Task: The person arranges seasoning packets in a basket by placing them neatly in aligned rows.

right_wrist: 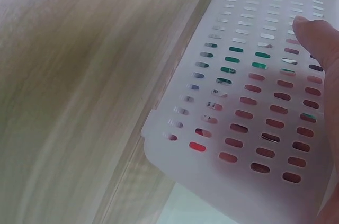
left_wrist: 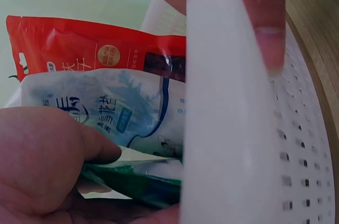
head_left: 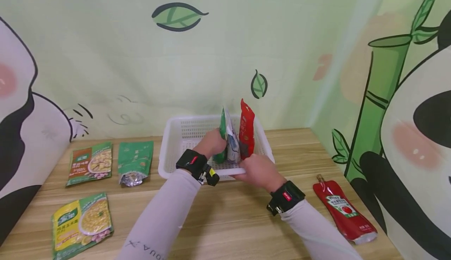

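Observation:
A white perforated plastic basket (head_left: 170, 144) stands on the wooden table against the back wall. Inside it, my left hand (head_left: 213, 142) pinches a green packet (left_wrist: 137, 181) between thumb and fingers, holding it upright. Right beside that packet stands a white and blue pouch (left_wrist: 106, 97). A red bag (head_left: 247, 129) rises upright at the basket's right side, its lower end hidden behind the rim. My right hand (head_left: 260, 170) grips the front rim near the right corner, with the thumb (right_wrist: 312, 33) on the outer wall and the other fingers over the inside.
On the left of the table lie a brown and green food packet (head_left: 89, 164), a green pouch (head_left: 135, 160) with a silver end, and a yellow and green packet (head_left: 82, 224). A red ketchup pouch (head_left: 343, 211) with a spout lies at the right edge.

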The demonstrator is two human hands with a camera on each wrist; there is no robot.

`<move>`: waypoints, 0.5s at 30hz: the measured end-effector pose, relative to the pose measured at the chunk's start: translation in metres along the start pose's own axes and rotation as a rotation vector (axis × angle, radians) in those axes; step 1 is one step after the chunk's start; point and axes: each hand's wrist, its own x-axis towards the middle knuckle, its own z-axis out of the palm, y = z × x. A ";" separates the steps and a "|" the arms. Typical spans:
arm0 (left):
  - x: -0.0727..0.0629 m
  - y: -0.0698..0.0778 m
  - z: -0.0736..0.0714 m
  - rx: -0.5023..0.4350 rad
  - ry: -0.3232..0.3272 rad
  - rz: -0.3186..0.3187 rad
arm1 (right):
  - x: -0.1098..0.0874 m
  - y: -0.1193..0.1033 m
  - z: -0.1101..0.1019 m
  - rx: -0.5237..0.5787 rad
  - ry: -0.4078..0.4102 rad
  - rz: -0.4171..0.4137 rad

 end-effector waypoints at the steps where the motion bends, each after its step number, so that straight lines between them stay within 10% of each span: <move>1: 0.000 -0.001 -0.001 0.004 -0.010 0.006 | 0.000 0.000 0.000 0.004 -0.005 0.007; 15: -0.015 -0.020 -0.003 0.052 -0.073 0.108 | 0.000 -0.002 0.003 0.020 0.014 0.022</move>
